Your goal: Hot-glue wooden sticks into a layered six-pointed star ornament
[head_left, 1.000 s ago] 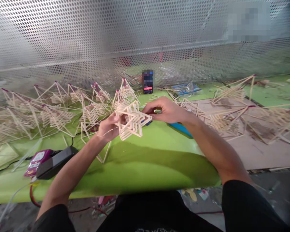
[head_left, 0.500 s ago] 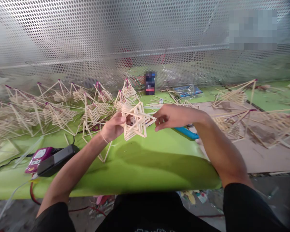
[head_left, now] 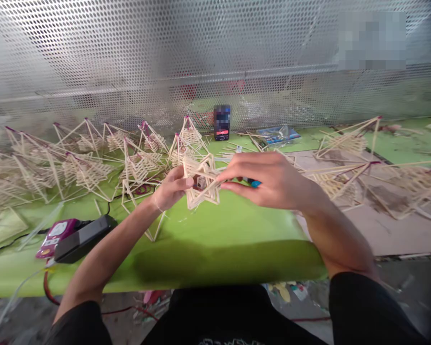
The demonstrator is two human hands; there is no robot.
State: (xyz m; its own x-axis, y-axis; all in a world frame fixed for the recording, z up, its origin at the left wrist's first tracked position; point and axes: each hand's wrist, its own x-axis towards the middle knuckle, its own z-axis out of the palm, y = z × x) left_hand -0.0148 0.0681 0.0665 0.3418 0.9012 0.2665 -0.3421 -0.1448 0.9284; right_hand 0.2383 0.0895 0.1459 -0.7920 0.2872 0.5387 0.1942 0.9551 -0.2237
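Note:
My left hand (head_left: pixel 172 189) is closed on the left side of a star-shaped frame (head_left: pixel 202 197) built of layered pale wooden sticks. The frame is raised above the green table, and a small light-coloured part shows through its middle. At its right point, my right hand (head_left: pixel 260 179) pinches with thumb and fingers; the tip itself is hidden by them. Part of a blue-handled tool (head_left: pixel 255 183) shows behind the right fingers, lying on the table. Close behind the star stand small stick pyramids (head_left: pixel 188 136) with purple-tied tops.
More stick pyramids (head_left: pixel 81 170) crowd the left side, and others (head_left: pixel 345 143) stand at right on a brown board (head_left: pixel 391 239). A phone (head_left: pixel 221 123) leans against the perforated metal screen (head_left: pixel 158 52). A purple-and-black power device (head_left: pixel 82 239) with cables sits at front left.
My right hand has moved left and closed on the star's right point, covering most of the blue tool. The star has tilted slightly in my left hand.

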